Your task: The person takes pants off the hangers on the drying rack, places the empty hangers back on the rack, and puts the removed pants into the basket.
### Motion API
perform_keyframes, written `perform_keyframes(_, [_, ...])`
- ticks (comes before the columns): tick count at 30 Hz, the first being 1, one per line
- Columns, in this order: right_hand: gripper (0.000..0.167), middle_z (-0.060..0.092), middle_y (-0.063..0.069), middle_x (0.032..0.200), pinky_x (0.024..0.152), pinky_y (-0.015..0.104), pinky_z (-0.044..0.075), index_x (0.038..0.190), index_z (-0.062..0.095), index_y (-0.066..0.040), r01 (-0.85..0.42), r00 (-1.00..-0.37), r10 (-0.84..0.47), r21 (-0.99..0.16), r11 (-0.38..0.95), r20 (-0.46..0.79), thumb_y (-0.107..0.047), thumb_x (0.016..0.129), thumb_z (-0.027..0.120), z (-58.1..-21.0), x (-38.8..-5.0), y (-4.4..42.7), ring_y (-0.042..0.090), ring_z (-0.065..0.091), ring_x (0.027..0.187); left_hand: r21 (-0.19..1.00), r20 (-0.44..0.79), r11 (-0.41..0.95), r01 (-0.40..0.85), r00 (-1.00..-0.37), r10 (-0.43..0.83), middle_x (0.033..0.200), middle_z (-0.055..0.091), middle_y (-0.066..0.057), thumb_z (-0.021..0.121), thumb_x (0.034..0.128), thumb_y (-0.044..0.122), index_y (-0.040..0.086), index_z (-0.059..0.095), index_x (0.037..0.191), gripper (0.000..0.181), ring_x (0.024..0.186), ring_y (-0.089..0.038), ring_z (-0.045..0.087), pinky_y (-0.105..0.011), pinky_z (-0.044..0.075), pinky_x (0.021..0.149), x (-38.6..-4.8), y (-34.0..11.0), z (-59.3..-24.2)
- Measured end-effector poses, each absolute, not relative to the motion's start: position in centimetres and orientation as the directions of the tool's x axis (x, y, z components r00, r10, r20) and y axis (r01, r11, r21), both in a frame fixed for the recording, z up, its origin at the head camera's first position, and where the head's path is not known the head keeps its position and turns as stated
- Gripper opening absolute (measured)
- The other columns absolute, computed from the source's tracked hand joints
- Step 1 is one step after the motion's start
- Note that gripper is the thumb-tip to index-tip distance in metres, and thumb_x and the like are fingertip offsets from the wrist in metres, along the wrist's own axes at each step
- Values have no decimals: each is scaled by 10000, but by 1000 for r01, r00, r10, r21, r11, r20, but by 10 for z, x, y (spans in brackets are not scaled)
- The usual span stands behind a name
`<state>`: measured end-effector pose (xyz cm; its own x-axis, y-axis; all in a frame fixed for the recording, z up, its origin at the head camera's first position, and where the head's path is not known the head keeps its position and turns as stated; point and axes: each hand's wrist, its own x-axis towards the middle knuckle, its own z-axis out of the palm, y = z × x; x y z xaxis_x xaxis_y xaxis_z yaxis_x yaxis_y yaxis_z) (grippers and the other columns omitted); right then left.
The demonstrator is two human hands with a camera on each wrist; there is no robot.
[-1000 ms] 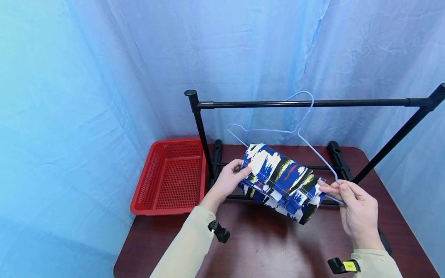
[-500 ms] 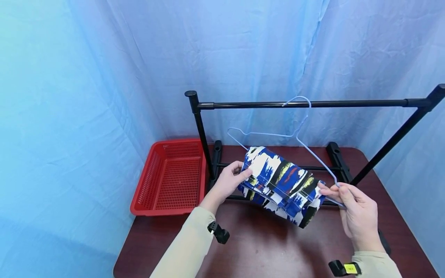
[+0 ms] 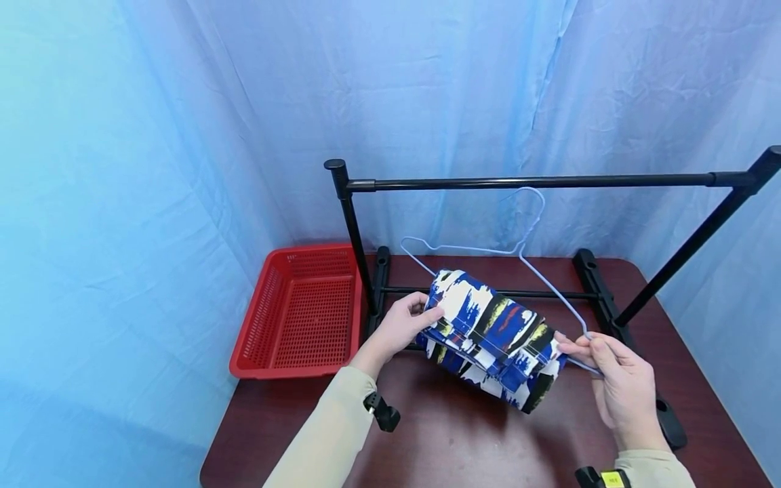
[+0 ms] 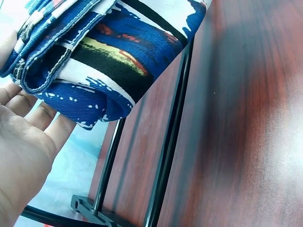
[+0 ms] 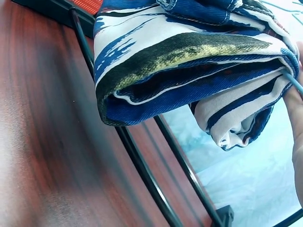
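A folded garment (image 3: 488,325) in blue, white, black and yellow print is draped over the lower bar of a light-blue wire clothes hanger (image 3: 521,249). My left hand (image 3: 396,329) pinches the garment's left end, thumb on top and fingers beneath. At the other end, my right hand (image 3: 625,376) pinches the hanger's right corner, and its fingertips touch the cloth. Folded layers of the garment (image 5: 170,75) hang open at their edge in the right wrist view. The hanger's hook appears just under the rack's rail; its tip is hard to make out.
Behind the garment stands a black metal rack (image 3: 427,184) with a horizontal top rail and low crossbars. A red plastic basket (image 3: 244,339) sits left of it on the dark reddish table (image 3: 439,434). Blue curtains (image 3: 390,88) surround the table.
Both hands have lowered slightly with the garment and hanger. The hook, which earlier overlapped the rail and rose above it, now appears below it. Both grips look the same.
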<state>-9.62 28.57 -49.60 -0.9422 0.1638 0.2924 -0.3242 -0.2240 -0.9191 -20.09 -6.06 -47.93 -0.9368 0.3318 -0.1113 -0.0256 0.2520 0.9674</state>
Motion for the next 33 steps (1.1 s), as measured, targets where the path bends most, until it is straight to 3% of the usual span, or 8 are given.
perform_keyframes(8, [316,782,161,975,1007,245,525,1155,567,208,-276,-957,160,-930,-244,242,-77,1086,449,-504,-99,285,250,722,1091,962,-120,272,-30,-940,321,1092,716,-11,691,942,524,190,667,1126,382,959,-190,667,-430,573,937,-203,-62,-487])
perform_keyframes(21, [301,774,195,970,964,269,551,1150,577,152,-258,-963,163,-915,-310,216,-122,1084,473,-498,-111,276,276,707,1098,954,-114,297,-26,-953,282,1126,702,-15,635,961,573,180,628,1274,502,1014,-179,652,-468,544,983,-203,-63,-491])
perform_keyframes(27, [286,770,213,945,966,302,546,1141,588,155,-271,-960,171,-888,-370,222,-100,1080,472,-495,-116,274,311,712,1078,961,-78,275,2,-957,279,1254,650,-35,626,983,533,238,447,1487,610,1116,-200,640,-489,520,1035,-203,-63,-492])
perform_keyframes(33, [270,768,219,936,963,318,550,1120,618,127,-280,-959,165,-862,-422,230,-81,1086,449,-492,-119,273,323,721,1061,941,35,309,139,-948,317,1514,434,-86,668,978,430,369,185,1612,800,1262,-275,555,-486,518,1027,-200,-66,-495])
